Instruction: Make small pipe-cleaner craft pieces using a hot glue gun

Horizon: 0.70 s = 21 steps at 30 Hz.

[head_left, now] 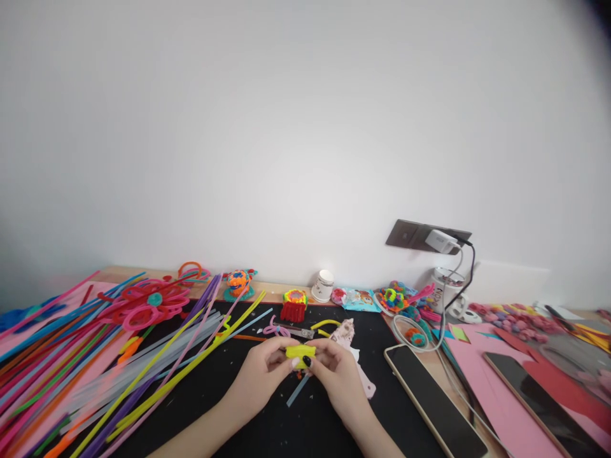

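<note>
From the head view, both hands meet low at the middle of the bench [334, 420]. The left hand [260, 375] and right hand [337, 372] each pinch an end of a short yellow fuzzy wire piece [300, 352], their grip closed on it just above the black mat. Long coloured fuzzy wires [95, 369] fan out to the left; a phone [436, 401] lies to the right.

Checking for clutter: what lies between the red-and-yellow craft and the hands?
In the head view, scissors and a curled yellow pipe cleaner lie on the black mat.
</note>
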Each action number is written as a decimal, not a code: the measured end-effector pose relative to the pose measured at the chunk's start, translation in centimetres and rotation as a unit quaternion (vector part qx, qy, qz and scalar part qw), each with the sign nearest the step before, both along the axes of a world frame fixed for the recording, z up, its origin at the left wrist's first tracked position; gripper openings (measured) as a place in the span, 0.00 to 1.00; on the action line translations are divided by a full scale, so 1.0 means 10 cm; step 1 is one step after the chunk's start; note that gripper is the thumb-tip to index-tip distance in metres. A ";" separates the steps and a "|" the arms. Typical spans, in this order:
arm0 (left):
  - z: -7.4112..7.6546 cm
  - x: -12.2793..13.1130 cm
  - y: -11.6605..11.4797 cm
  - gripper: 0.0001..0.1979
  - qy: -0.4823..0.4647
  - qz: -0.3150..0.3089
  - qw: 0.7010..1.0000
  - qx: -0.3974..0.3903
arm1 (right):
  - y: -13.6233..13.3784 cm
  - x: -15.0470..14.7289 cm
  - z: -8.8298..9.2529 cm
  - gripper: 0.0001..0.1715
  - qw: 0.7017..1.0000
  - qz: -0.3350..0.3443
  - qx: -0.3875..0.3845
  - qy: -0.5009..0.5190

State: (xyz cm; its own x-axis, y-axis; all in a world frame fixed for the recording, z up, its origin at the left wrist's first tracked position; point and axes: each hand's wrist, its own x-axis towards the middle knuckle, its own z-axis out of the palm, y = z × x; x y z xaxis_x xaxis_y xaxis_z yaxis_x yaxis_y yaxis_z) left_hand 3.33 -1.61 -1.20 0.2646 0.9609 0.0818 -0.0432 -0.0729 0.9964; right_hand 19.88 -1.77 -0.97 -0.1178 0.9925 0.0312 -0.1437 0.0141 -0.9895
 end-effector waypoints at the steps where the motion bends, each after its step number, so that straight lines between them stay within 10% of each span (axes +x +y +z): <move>1: 0.01 0.00 0.00 0.12 0.003 0.001 1.000 0.000 | 0.00 0.00 0.00 0.12 1.000 -0.004 0.000 -0.004; 21: -0.07 0.00 0.00 0.15 -0.021 -0.011 1.000 -0.007 | 0.04 0.02 -0.07 0.16 1.000 -0.002 0.004 0.003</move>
